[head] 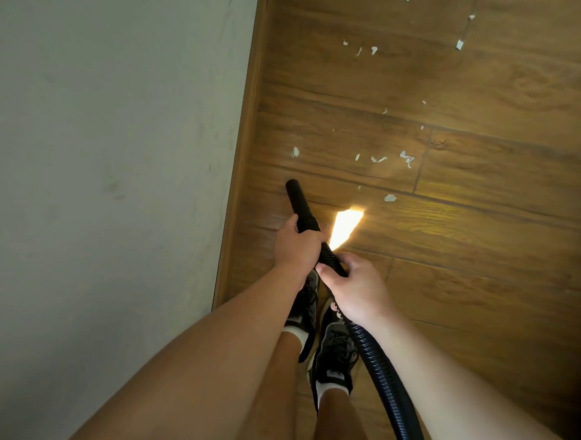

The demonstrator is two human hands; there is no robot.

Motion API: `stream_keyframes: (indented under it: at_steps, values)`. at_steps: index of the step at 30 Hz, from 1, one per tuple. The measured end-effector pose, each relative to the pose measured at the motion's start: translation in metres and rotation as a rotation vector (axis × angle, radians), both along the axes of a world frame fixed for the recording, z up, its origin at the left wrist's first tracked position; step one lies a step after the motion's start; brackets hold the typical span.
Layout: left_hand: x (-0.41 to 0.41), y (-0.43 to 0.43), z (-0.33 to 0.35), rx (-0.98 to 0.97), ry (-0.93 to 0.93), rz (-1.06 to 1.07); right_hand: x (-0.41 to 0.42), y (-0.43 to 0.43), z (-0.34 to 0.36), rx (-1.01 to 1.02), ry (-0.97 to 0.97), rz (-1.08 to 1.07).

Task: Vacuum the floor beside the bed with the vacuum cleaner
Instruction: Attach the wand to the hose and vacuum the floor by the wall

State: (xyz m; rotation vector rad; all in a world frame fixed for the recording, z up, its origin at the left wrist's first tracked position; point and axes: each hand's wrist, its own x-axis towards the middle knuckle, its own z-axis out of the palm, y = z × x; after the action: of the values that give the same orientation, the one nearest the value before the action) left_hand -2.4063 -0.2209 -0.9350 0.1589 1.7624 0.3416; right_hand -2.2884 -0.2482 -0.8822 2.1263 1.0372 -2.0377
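Observation:
A black vacuum nozzle point(298, 201) points forward and left, its tip low over the wooden floor point(485, 231) close to the skirting. My left hand point(296, 244) is wrapped around the nozzle's rear end. My right hand point(356, 288) grips the ribbed black hose point(384, 385) just behind it; the hose trails back past my right side. Several white paper scraps point(378, 159) lie scattered on the floor ahead of the nozzle and farther off at the top right. The vacuum's body and the bed are out of view.
A pale wall point(98, 174) fills the left side, edged by a wooden skirting strip point(238, 182). My two feet in black sneakers point(332, 351) stand below my hands. A bright sunlit patch point(345, 225) lies on the floor beside the nozzle.

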Motion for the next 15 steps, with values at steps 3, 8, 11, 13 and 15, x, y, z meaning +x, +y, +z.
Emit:
stream_keyframes:
  at_steps: [3,8,11,13,15]
  values:
    - [-0.001,0.008,0.003,0.008,-0.011,0.023,-0.002,0.007,0.0,-0.013,0.004,-0.012]
    - [0.001,0.018,0.003,0.011,-0.001,0.055,-0.003,0.017,0.0,0.004,0.015,-0.03]
    - [0.001,0.025,0.003,0.012,-0.018,0.07,-0.004,0.025,0.002,0.01,0.012,-0.043]
    - [0.002,0.03,0.004,0.001,-0.019,0.066,-0.004,0.03,0.003,0.016,0.012,-0.049]
    - [0.002,0.035,0.004,-0.001,-0.038,0.076,-0.004,0.033,0.002,0.025,0.014,-0.053]
